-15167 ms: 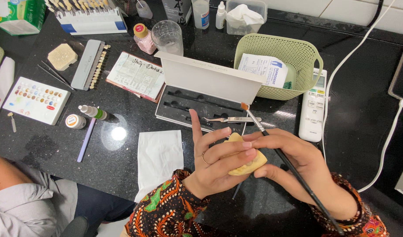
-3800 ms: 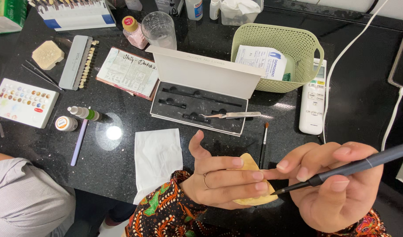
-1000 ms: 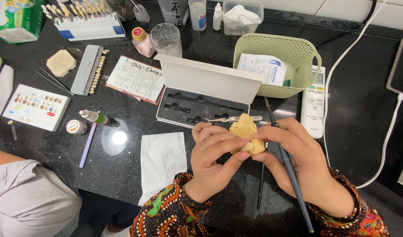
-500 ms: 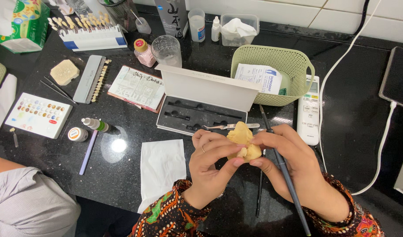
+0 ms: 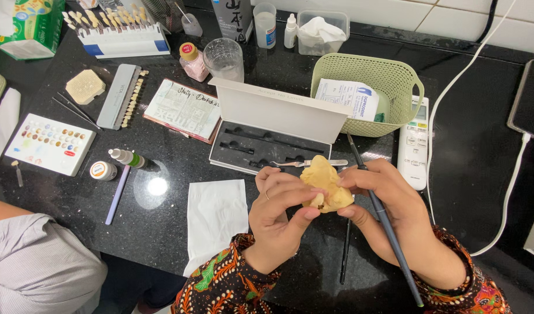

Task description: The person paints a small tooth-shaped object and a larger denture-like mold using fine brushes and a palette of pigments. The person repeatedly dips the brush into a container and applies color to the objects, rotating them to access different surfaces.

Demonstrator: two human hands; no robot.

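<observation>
Both my hands hold a yellow dental cast [image 5: 325,185] above the black counter. My left hand [image 5: 278,218] pinches it from the left with thumb and fingers. My right hand [image 5: 395,215] touches its right side with the fingertips and also carries a long dark brush [image 5: 383,218], which runs between the fingers with its tip pointing away from me. Just beyond the cast lies an open black tool case [image 5: 267,148] with a white lid and a metal instrument [image 5: 310,163] on its front edge.
A white tissue [image 5: 214,218] lies left of my hands, a second brush [image 5: 344,256] under them. A green basket [image 5: 368,87], a remote [image 5: 414,142], a glass [image 5: 224,58], a colour palette [image 5: 48,143], a tooth shade guide [image 5: 127,96] and small bottles crowd the counter. Another person's grey sleeve [image 5: 34,267] is at lower left.
The cast went from lying low in my left hand to being raised and gripped by both hands near the case. The brush swung from pointing at the cast to pointing away.
</observation>
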